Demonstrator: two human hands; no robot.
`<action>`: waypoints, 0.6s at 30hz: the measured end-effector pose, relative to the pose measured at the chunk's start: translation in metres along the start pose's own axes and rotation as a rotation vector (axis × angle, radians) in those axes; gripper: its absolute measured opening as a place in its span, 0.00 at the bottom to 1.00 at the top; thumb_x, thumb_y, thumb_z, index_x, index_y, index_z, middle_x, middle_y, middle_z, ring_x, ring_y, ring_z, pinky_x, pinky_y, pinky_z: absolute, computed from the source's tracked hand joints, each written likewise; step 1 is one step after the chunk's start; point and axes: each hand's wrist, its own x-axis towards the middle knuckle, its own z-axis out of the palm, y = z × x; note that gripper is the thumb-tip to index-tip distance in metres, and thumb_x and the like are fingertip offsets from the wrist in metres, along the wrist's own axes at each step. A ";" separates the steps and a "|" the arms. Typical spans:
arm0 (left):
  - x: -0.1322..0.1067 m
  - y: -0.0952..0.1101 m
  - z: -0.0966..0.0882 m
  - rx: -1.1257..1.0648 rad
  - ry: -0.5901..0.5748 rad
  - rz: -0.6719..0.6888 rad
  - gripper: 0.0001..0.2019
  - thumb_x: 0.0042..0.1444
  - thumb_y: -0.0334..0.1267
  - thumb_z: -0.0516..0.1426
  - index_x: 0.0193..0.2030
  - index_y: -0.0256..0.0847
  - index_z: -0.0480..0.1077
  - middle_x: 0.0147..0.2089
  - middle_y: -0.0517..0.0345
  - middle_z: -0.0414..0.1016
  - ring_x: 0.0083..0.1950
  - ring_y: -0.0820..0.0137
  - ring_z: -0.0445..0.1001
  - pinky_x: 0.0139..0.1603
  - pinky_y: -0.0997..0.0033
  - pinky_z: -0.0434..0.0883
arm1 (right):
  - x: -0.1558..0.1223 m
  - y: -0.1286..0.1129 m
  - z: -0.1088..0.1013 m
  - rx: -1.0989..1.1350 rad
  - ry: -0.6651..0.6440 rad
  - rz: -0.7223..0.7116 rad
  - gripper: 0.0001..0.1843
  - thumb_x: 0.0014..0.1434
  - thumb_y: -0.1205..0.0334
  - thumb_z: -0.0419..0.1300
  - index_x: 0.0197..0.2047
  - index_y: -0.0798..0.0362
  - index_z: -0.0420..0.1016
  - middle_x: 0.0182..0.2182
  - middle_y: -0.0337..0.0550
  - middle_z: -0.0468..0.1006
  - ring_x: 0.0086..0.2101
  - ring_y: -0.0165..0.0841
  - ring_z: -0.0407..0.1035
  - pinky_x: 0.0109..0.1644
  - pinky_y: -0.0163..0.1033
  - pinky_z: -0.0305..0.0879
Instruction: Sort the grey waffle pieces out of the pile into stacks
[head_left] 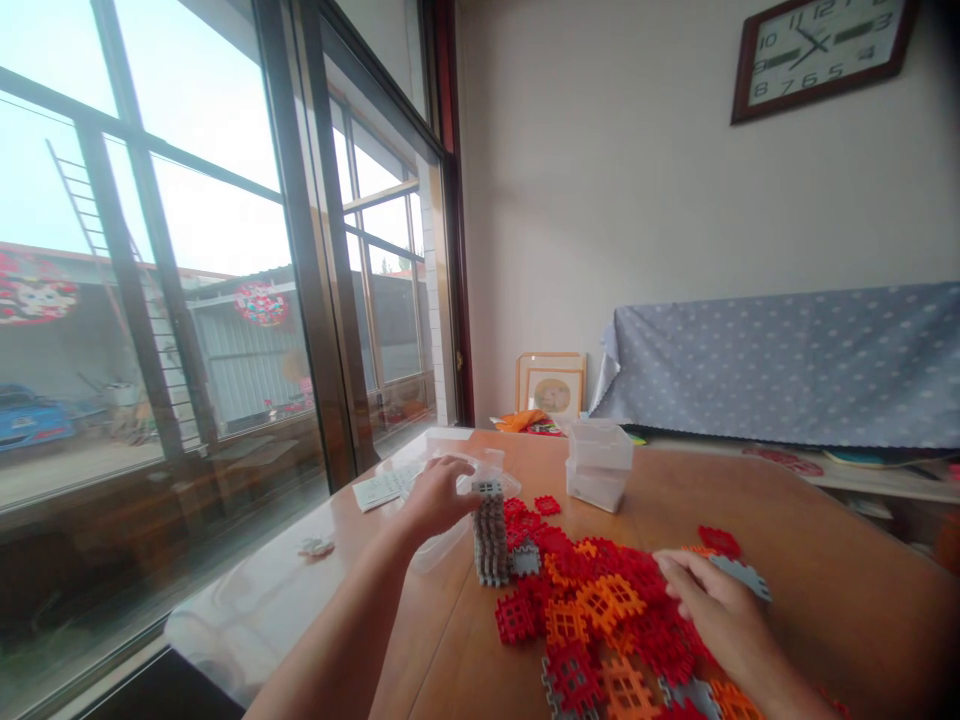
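A tall stack of grey interlocking plastic tiles (491,540) stands upright on the table. My left hand (444,492) is closed at its top, thumb and fingers against the upper left side. Right of the stack spreads a heap of red and orange notched tiles (600,600), with a loose grey tile (524,559) beside the stack's foot. Over the heap's right edge is my right hand (709,595), its fingers curled together; whatever is between them is hidden. Just beyond that hand lie a light grey tile (741,575) and a red tile (718,541).
Behind the heap stands a clear plastic box (598,475). A clear plastic container (442,540) sits partly hidden behind my left hand, near a printed sheet (382,488). A small pale object (316,547) lies by the window side of the wooden table (420,640).
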 end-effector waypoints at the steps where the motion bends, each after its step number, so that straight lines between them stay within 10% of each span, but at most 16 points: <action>1: -0.002 0.007 0.000 -0.012 0.033 0.017 0.17 0.53 0.40 0.64 0.50 0.40 0.76 0.56 0.48 0.78 0.60 0.54 0.71 0.64 0.55 0.67 | -0.002 -0.002 0.000 0.006 0.008 -0.014 0.27 0.48 0.35 0.64 0.41 0.49 0.83 0.35 0.47 0.85 0.39 0.47 0.77 0.37 0.43 0.72; 5: -0.010 0.046 0.008 -0.148 0.070 0.090 0.13 0.58 0.36 0.58 0.50 0.42 0.75 0.52 0.51 0.78 0.56 0.59 0.74 0.59 0.59 0.70 | -0.010 -0.015 0.000 0.032 0.036 -0.063 0.25 0.50 0.37 0.64 0.39 0.50 0.83 0.34 0.47 0.84 0.36 0.44 0.75 0.35 0.42 0.70; 18: -0.024 0.144 0.128 -0.138 -0.525 0.276 0.24 0.49 0.47 0.65 0.54 0.45 0.72 0.53 0.49 0.77 0.53 0.53 0.75 0.54 0.57 0.73 | -0.015 -0.012 0.004 -0.352 -0.112 -0.175 0.18 0.60 0.48 0.56 0.40 0.50 0.81 0.32 0.42 0.83 0.35 0.40 0.75 0.39 0.40 0.67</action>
